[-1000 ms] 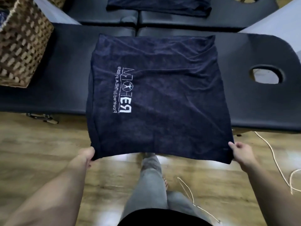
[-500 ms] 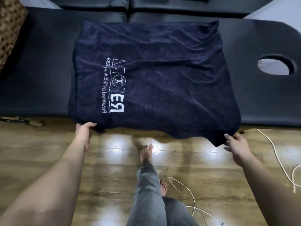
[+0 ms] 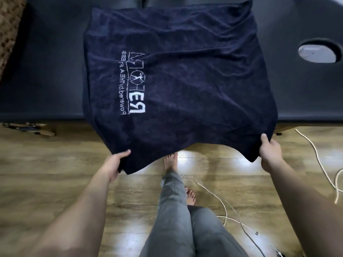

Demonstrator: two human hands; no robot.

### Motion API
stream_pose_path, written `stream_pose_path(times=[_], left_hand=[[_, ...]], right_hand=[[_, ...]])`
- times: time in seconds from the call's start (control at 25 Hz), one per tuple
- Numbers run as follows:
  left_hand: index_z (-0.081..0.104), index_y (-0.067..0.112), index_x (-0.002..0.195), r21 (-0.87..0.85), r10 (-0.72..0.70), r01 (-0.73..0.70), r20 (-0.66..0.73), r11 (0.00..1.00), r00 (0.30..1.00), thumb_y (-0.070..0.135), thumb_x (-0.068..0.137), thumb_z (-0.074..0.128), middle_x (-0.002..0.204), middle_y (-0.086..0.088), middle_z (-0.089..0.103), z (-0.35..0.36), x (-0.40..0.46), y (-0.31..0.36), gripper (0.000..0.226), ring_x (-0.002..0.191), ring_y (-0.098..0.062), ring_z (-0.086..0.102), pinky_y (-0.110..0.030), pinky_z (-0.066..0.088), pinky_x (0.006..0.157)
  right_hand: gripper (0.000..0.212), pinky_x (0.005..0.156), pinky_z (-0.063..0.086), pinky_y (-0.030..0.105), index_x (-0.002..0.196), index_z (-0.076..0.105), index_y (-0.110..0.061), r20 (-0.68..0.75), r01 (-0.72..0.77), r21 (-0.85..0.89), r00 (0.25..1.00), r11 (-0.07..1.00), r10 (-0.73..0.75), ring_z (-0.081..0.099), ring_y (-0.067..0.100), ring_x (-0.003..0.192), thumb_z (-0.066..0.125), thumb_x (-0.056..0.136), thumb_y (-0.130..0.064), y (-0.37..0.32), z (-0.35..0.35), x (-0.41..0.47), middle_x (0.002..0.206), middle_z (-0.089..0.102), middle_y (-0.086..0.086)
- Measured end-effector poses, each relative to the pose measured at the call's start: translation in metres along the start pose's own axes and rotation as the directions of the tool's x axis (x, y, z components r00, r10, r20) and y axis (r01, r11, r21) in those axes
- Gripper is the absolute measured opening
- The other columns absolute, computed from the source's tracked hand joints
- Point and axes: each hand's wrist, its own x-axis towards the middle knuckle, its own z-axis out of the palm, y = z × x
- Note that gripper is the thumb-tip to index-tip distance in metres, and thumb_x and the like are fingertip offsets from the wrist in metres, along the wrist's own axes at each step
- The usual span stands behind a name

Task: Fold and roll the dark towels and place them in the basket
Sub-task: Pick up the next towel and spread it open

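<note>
1. Two hands hold the near edge of the towel [image 3: 185, 80]: the left hand [image 3: 114, 166] pinches its near-left corner, thumb on top and fingers hidden beneath; the right hand [image 3: 270, 153] grips the near-right corner, fingers curled over the hem.
2. Between the hands the hem sags over the floor [image 3: 55, 173]. Judged from that, the grips should draw gently apart before anything else, so the edge runs straight.
3. Just beyond the hands, the towel crosses the front edge of the desk [image 3: 46, 71] and lies spread on it, logo [image 3: 133, 82] up and nearer the left hand.
4. For the fold, I would carry both corners forward together and level, laying the near edge onto the far edge so the sides match.
5. Wrinkles run across the cloth ahead of the right hand; smoothing them once the fold lands should give a tighter roll.
6. Farthest off, well to the left of the left hand, the basket [image 3: 9, 34] shows only at the frame's edge; it waits for the finished roll.
</note>
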Motion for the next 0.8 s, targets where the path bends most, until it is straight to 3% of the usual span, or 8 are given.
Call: stream_pose_path(times=[0.08,0.16,0.28,0.32,0.4,0.48,0.6,0.8], left_hand=[[0.067,0.019,0.11,-0.061,-0.007,0.005,-0.045,0.998,0.999,0.023,0.093,0.07,0.112,0.0,0.076,-0.005,-0.015,-0.017,0.017,0.1,-0.017,0.069,-0.04,0.05,0.101],[0.066,0.02,0.113,-0.217,0.012,-0.03,-0.083,0.976,0.996,0.032,0.093,0.07,0.102,0.002,0.078,-0.017,-0.03,-0.021,0.024,0.1,-0.017,0.07,-0.04,0.053,0.098],[0.063,0.017,0.125,-0.366,0.041,-0.08,-0.113,0.927,0.993,0.033,0.087,0.078,0.114,-0.005,0.076,-0.037,-0.046,-0.014,0.043,0.101,-0.021,0.074,-0.039,0.062,0.083],[0.062,0.017,0.128,-0.371,0.066,-0.106,-0.118,0.923,0.991,0.03,0.087,0.078,0.117,-0.006,0.075,-0.04,-0.05,-0.008,0.046,0.101,-0.022,0.074,-0.038,0.063,0.078],[0.06,0.02,0.133,-0.355,0.129,-0.171,-0.14,0.919,0.982,0.028,0.09,0.075,0.12,-0.005,0.074,-0.04,-0.066,0.005,0.046,0.101,-0.021,0.074,-0.037,0.063,0.072],[0.062,0.025,0.131,-0.342,0.195,-0.246,-0.177,0.907,0.965,0.033,0.093,0.072,0.117,-0.001,0.075,-0.035,-0.083,0.021,0.04,0.101,-0.02,0.074,-0.038,0.062,0.08],[0.067,0.022,0.126,-0.338,0.238,-0.291,-0.19,0.895,0.953,0.035,0.091,0.072,0.113,-0.001,0.076,-0.032,-0.107,0.04,0.038,0.103,-0.022,0.073,-0.038,0.058,0.086],[0.07,0.015,0.121,-0.385,0.246,-0.283,-0.145,0.878,0.958,0.022,0.091,0.062,0.107,-0.001,0.076,-0.039,-0.141,0.067,0.032,0.076,-0.018,0.074,-0.024,0.059,0.059]], right_hand=[[0.045,0.098,0.048,0.04,0.133,0.057,-0.011,-0.028,-0.003,-0.006,1.0,1.0,0.003,0.06,0.028,0.112,0.043,0.105,-0.043,0.003,-0.006,-0.009,0.121,0.063,0.005],[0.042,0.089,0.054,0.043,0.128,0.06,-0.014,-0.015,-0.013,0.025,1.0,1.0,0.013,0.063,0.029,0.102,0.045,0.104,-0.045,0.001,-0.015,-0.018,0.109,0.065,0.002],[0.032,0.059,0.053,0.035,0.115,0.062,-0.017,0.062,-0.04,0.053,0.997,0.998,0.037,0.063,0.027,0.08,0.054,0.102,-0.045,-0.01,-0.032,-0.03,0.101,0.065,0.002],[0.031,0.056,0.053,0.034,0.113,0.063,-0.017,0.095,-0.05,0.047,0.994,0.998,0.045,0.063,0.026,0.078,0.057,0.101,-0.045,-0.016,-0.038,-0.033,0.1,0.065,0.002],[0.03,0.069,0.058,0.042,0.112,0.065,-0.016,0.153,-0.04,0.015,0.987,0.999,0.038,0.067,0.029,0.086,0.062,0.098,-0.043,-0.029,-0.049,-0.044,0.106,0.069,0.005],[0.033,0.082,0.057,0.046,0.117,0.067,-0.013,0.182,-0.013,-0.008,0.983,1.0,0.014,0.068,0.032,0.095,0.064,0.098,-0.039,-0.044,-0.059,-0.051,0.114,0.07,0.008],[0.036,0.072,0.057,0.038,0.12,0.067,-0.01,0.213,0.015,0.015,0.977,1.0,-0.018,0.068,0.029,0.088,0.065,0.098,-0.037,-0.068,-0.069,-0.067,0.111,0.071,0.009],[0.012,0.041,0.052,0.026,0.094,0.065,-0.018,0.276,0.0,0.107,0.961,0.994,-0.03,0.067,0.02,0.063,0.065,0.098,-0.029,-0.101,-0.087,-0.084,0.089,0.068,0.005]])
